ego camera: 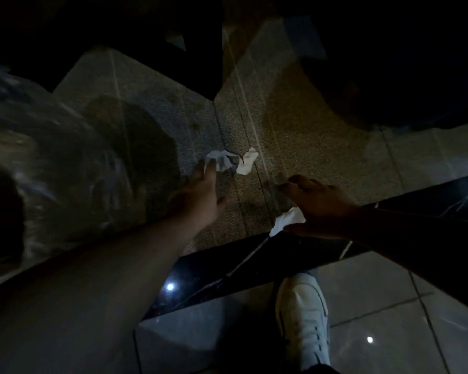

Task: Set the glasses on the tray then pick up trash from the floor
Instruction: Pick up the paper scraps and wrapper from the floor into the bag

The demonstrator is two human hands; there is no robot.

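Nearest the camera, low in the view, a white shoe [304,319] stands on the glossy floor [376,333], just this side of a dark polished strip [227,265] that runs across the frame. Beyond that strip the floor turns to a speckled, lighter surface, and the trash lies there in two places. The nearer piece is a small crumpled white tissue [285,221] at the edge of the dark strip, touching or just under the palm side of the right hand [319,206]; that hand reaches in from the right with its fingers [295,182] spread apart and arched downward, empty as far as the dim light shows. Farther off lies a larger wad of crumpled white paper [237,161], its long axis running roughly left to right. The left hand [200,193] is plainly the nearer one to it: the arm stretches diagonally up from the lower left, palm down, fingers apart and extended, with the fingertips at the wad's left end, touching it or just short of it; the blur does not settle which. So the paper lies straight ahead of the left fingers and slightly to their right, and a short forward close should take it. To the far left a crinkled clear plastic bag [52,157] is visible, blurred. No glasses or tray are in view.
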